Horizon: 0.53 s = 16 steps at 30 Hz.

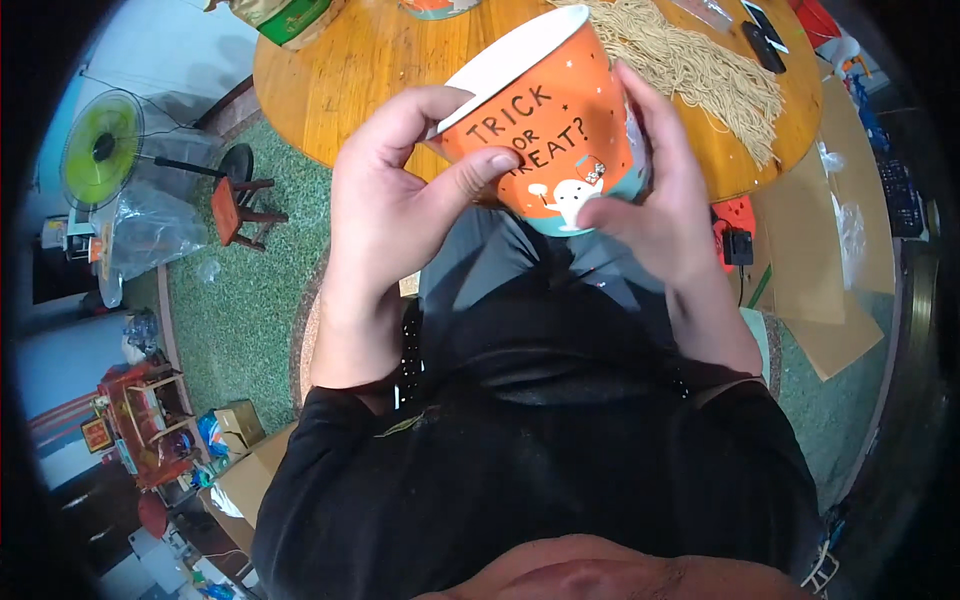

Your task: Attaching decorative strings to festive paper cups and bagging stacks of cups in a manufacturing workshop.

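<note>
Cup: an orange paper cup [545, 125] with a white inside, black lettering and a small white ghost above a teal band at its base. It is held tilted in the air just in front of the near edge of the round wooden table [330, 80], rim toward the table, base toward the person's lap.
Left hand: the left hand [385, 205] wraps the cup's left side, thumb lying across the printed face, curled fingers closed on the wall near the rim.
Right hand: the right hand [655, 205] closes on the cup's right side and base, fingers along the far wall, thumb tip pressed by the ghost.
Sticker spot: a small pale tag [592, 172] sits on the cup just above the ghost, near the right thumb; what it is cannot be told.
Grip advice: the paper wall probably dents easily, so light, even pressure from both hands seems best, with the left hand steadying while the right thumb works the small spot.
Tilt advice: keeping the printed face turned up toward the eyes should help aim the thumb.
On the table: a heap of pale tan cord or fringe [690, 65] lies beyond the cup, well apart from it; a dark phone [763, 45] lies at the far right edge.
Left of the table: a green-bladed floor fan [100, 150] and a small red stool [240, 210] stand on green carpet.
</note>
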Available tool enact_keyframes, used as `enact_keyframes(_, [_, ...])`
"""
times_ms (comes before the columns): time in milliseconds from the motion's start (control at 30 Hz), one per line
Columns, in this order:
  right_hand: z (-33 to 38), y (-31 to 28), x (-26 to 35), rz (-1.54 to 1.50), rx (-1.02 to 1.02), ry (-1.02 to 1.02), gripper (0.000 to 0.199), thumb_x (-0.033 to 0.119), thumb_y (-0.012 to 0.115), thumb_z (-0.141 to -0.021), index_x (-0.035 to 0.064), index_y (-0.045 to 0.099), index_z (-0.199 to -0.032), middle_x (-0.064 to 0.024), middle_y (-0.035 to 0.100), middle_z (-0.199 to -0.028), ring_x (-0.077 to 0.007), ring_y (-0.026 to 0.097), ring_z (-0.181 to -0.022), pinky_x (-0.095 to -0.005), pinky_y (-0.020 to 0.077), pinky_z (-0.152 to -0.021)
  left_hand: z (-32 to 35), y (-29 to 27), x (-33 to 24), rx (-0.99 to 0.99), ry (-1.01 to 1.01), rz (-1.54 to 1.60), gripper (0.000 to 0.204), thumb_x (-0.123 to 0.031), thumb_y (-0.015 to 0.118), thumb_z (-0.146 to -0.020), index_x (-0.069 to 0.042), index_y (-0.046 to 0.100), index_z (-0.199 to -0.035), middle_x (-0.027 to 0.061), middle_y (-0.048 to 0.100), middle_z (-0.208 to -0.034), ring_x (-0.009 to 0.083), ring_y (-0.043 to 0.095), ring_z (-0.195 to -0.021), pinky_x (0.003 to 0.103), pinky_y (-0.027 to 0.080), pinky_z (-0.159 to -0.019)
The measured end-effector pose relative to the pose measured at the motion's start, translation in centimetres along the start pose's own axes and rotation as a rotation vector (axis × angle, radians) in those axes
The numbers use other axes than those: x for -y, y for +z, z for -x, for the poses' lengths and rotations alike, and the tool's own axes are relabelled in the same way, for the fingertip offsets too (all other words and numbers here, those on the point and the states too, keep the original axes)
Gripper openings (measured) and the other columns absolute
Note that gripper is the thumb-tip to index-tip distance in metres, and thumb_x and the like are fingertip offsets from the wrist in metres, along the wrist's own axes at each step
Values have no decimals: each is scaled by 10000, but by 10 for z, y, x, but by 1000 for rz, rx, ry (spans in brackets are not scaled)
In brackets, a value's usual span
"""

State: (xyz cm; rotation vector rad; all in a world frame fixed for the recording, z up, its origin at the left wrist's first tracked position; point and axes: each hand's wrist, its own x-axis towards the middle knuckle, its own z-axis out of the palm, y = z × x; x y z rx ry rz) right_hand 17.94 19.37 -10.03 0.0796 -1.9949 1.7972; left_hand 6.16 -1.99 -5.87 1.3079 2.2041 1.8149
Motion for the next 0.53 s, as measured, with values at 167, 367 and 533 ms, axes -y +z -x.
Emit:
enact_keyframes(167, [-10, -25, 12, 359, 30, -8, 1100, 250, 1012, -641, -30, 415, -1521, -173, 549, -1476, -257, 532, -1373, -411, 420, -1163, 10, -1, 8, 24, -31, 222, 253, -43, 823, -889, -8, 666, -1084, 50, 716, -1008, 121, 658, -959, 277, 541, -849])
enact_keyframes(367, [-14, -23, -11, -270, 131, 188, 1282, 249, 1022, -548, -3, 326, -1595, -129, 478, -1554, -249, 441, -1454, -374, 295, -1232, 11, -12, 20, 94, 40, 374, 252, -31, 804, -895, -6, 653, -1095, 50, 700, -1010, 141, 640, -960, 281, 476, -906])
enact_keyframes(533, [0, -3, -7, -49, 19, 74, 1298, 358, 1027, -592, 9, 300, -1609, -111, 473, -1550, -197, 434, -1453, -393, 278, -1243, 13, -14, 24, 17, 51, 184, 319, -83, 820, -886, -15, 646, -1144, 112, 673, -1121, 209, 618, -1075, 323, 445, -991])
